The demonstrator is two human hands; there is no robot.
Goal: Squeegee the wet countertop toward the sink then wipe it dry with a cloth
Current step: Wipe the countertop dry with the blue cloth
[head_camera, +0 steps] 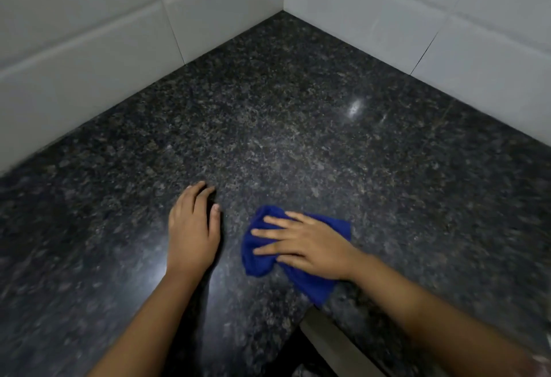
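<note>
A dark speckled granite countertop (283,114) fills the view and runs into a tiled corner. My right hand (304,242) lies flat on a crumpled blue cloth (259,257), fingers spread and pressing it onto the stone near the front edge. My left hand (192,233) rests palm down on the bare counter just left of the cloth, holding nothing, its fingers slightly curled. No squeegee or sink is in view.
White wall tiles (89,57) rise along the left and right (447,33) sides, meeting at the back corner. The counter's front edge (310,321) cuts in below the cloth, with a dark gap beneath it. Light glints on the stone.
</note>
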